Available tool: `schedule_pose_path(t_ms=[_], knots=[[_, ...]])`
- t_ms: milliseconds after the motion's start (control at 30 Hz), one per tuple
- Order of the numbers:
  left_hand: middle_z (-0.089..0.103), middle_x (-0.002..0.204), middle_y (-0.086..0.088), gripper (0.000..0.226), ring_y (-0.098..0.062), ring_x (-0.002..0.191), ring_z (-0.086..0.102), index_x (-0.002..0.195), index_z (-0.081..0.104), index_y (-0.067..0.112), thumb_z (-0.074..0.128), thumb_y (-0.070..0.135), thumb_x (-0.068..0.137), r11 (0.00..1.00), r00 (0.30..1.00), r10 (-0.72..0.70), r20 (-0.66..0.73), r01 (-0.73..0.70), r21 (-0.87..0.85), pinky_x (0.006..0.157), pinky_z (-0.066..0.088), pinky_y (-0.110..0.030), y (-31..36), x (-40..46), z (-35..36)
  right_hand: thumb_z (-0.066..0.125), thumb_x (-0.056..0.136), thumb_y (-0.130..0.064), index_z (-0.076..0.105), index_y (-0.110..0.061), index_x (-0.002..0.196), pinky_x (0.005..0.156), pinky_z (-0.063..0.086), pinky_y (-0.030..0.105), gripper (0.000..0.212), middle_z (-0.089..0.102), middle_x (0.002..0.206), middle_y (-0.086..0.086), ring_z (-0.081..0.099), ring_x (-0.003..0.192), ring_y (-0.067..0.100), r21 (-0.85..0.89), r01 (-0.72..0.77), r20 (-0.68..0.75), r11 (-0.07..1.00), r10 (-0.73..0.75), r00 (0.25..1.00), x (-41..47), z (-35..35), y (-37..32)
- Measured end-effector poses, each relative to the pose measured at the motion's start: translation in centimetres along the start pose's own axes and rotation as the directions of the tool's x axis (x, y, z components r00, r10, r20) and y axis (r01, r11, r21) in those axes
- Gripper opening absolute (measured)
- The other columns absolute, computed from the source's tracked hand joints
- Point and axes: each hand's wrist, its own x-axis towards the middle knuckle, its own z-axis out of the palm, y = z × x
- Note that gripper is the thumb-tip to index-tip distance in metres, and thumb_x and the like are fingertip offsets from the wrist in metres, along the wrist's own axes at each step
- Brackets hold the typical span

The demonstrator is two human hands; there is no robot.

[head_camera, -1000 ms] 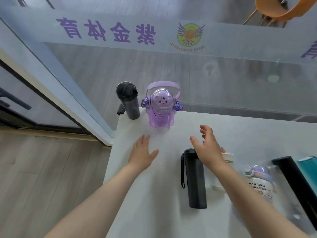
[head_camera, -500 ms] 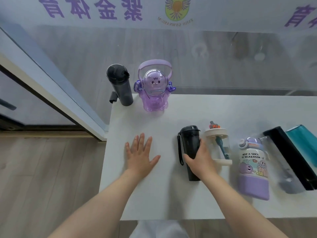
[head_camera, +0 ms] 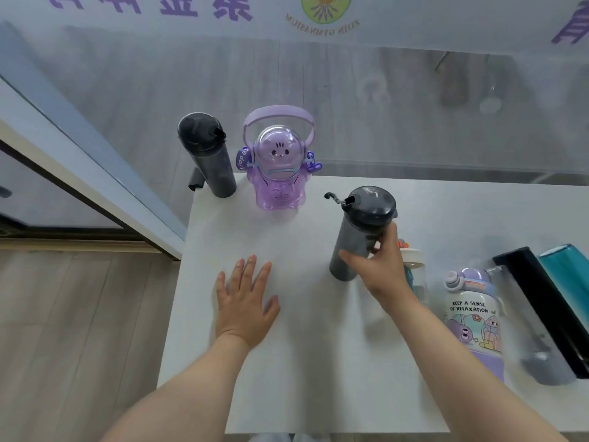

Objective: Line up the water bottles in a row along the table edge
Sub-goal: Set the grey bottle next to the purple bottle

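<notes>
a right hand point(head_camera: 381, 269) wraps its fingers point(head_camera: 387, 237) around the upper body of a tall dark grey plastic bottle with a flip lid point(head_camera: 360, 231), near the middle of the white surface point(head_camera: 318, 362), leaning, long axis near upright, lid toward the far edge. rigid, smooth and probably light, it looks best gripped mid-body. the left hand point(head_camera: 245, 301) lies flat, fingers spread, on the surface. a black bottle point(head_camera: 207, 154) and purple astronaut-shaped bottle point(head_camera: 277, 164) stand at the far edge.

We count seven water bottles on one white table point(head_camera: 318, 362).

We see two dark grey flasks point(head_camera: 207, 154) point(head_camera: 360, 231), two purple point(head_camera: 278, 164) point(head_camera: 475, 320), one clear point(head_camera: 414, 266), one black point(head_camera: 548, 307), one teal point(head_camera: 567, 272).
</notes>
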Motion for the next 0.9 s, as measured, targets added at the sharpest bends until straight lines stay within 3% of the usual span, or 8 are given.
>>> schedule_pose_path(t_ms=[100, 233, 367, 467, 533, 633, 767, 900], knots=[[0.029, 0.156, -0.004, 0.067, -0.024, 0.143, 0.023, 0.146, 0.035, 0.028, 0.039, 0.049, 0.082, 1.0, 0.999, 0.007, -0.054, -0.007, 0.005, 0.112, 0.014, -0.056, -0.1, 0.1, 0.4, 0.077, 0.074, 0.003, 0.042, -0.034, 0.106, 0.069, 0.044, 0.004, 0.061, 0.053, 0.105, -0.021, 0.055, 0.086, -0.016, -0.032, 0.06, 0.023, 0.998, -0.059, 0.998, 1.4, 0.3, 0.3], [0.029, 0.156, -0.002, 0.066, -0.023, 0.143, 0.024, 0.146, 0.035, 0.029, 0.039, 0.047, 0.082, 1.0, 0.996, 0.013, -0.092, -0.013, 0.009, 0.112, 0.016, -0.055, -0.1, 0.0, 0.5, 0.078, 0.074, -0.005, 0.038, -0.049, 0.108, 0.084, 0.04, 0.003, 0.068, 0.056, 0.121, -0.012, 0.059, 0.109, 0.01, -0.051, 0.105, 0.024, 0.993, -0.104, 0.994, 3.0, 0.7, 0.8], [0.028, 0.156, -0.001, 0.066, -0.023, 0.144, 0.024, 0.146, 0.034, 0.03, 0.039, 0.045, 0.082, 1.0, 0.995, 0.006, -0.096, -0.005, 0.009, 0.113, 0.016, -0.054, -0.1, 0.1, 0.4, 0.075, 0.071, -0.015, 0.034, -0.057, 0.109, 0.1, 0.048, 0.035, 0.07, 0.052, 0.118, -0.021, 0.054, 0.112, 0.012, -0.066, 0.155, -0.01, 0.986, -0.156, 0.988, 5.0, 1.3, 0.6], [0.029, 0.156, -0.001, 0.065, -0.023, 0.144, 0.024, 0.146, 0.035, 0.031, 0.039, 0.045, 0.082, 1.0, 0.996, -0.001, -0.09, 0.002, 0.006, 0.113, 0.016, -0.054, -0.1, 0.0, 0.3, 0.073, 0.068, -0.018, 0.036, -0.047, 0.111, 0.096, 0.051, 0.043, 0.063, 0.052, 0.118, -0.007, 0.054, 0.111, 0.018, -0.049, 0.191, -0.045, 0.98, -0.193, 0.98, 7.1, 2.0, 0.2], [0.028, 0.156, -0.001, 0.065, -0.022, 0.144, 0.024, 0.146, 0.035, 0.031, 0.039, 0.045, 0.082, 1.0, 0.997, -0.006, -0.077, 0.007, 0.012, 0.114, 0.016, -0.054, -0.1, -0.1, 0.1, 0.073, 0.072, -0.011, 0.037, -0.031, 0.114, 0.091, 0.052, 0.032, 0.06, 0.053, 0.117, 0.002, 0.054, 0.107, 0.021, -0.067, 0.216, -0.047, 0.974, -0.219, 0.975, 8.5, 2.3, -0.1], [0.027, 0.157, -0.001, 0.065, -0.022, 0.144, 0.022, 0.146, 0.033, 0.031, 0.038, 0.045, 0.083, 1.0, 0.998, -0.012, -0.058, 0.012, 0.006, 0.114, 0.016, -0.054, -0.1, 0.0, -0.1, 0.072, 0.075, -0.005, 0.038, -0.019, 0.125, 0.078, 0.043, 0.007, 0.062, 0.05, 0.116, -0.001, 0.051, 0.101, 0.015, -0.093, 0.241, -0.05, 0.966, -0.246, 0.968, 10.7, 2.6, -0.4], [0.027, 0.157, -0.001, 0.064, -0.022, 0.144, 0.023, 0.146, 0.034, 0.031, 0.039, 0.044, 0.083, 1.0, 0.999, -0.011, -0.047, 0.011, 0.0, 0.114, 0.016, -0.054, 0.0, 0.1, -0.2, 0.071, 0.076, -0.004, 0.038, -0.012, 0.127, 0.076, 0.045, 0.01, 0.062, 0.051, 0.116, -0.002, 0.051, 0.1, 0.013, -0.097, 0.246, -0.041, 0.964, -0.251, 0.967, 12.7, 2.9, -1.1], [0.027, 0.157, -0.001, 0.065, -0.022, 0.144, 0.023, 0.146, 0.034, 0.031, 0.039, 0.044, 0.083, 1.0, 0.999, -0.008, -0.05, 0.008, 0.005, 0.114, 0.015, -0.054, 0.0, 0.1, -0.1, 0.07, 0.075, -0.001, 0.039, -0.006, 0.13, 0.069, 0.04, 0.002, 0.063, 0.053, 0.118, 0.005, 0.053, 0.099, 0.015, -0.088, 0.252, -0.041, 0.964, -0.256, 0.966, 13.6, 3.3, -1.3]])
